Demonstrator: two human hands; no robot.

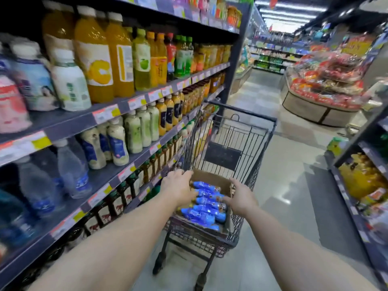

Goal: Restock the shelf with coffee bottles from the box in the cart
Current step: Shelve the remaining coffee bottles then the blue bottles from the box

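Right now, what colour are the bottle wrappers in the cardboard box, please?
Bright blue wrappers, clearest in the head view.

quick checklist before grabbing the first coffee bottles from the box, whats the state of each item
1. Box sits in the cart, open at the top: ok.
2. Bottles in view, lying on their sides with blue labels: ok.
3. Left hand at the box's left edge, over the bottles; whether it grips one: cannot tell.
4. Right hand at the box's right side, fingers reaching toward the bottles; no grip visible: cannot tell.
5. Cart beside the shelf on the left: ok.
6. Empty slot for coffee on the shelf: cannot tell, no matching bottles seen there.
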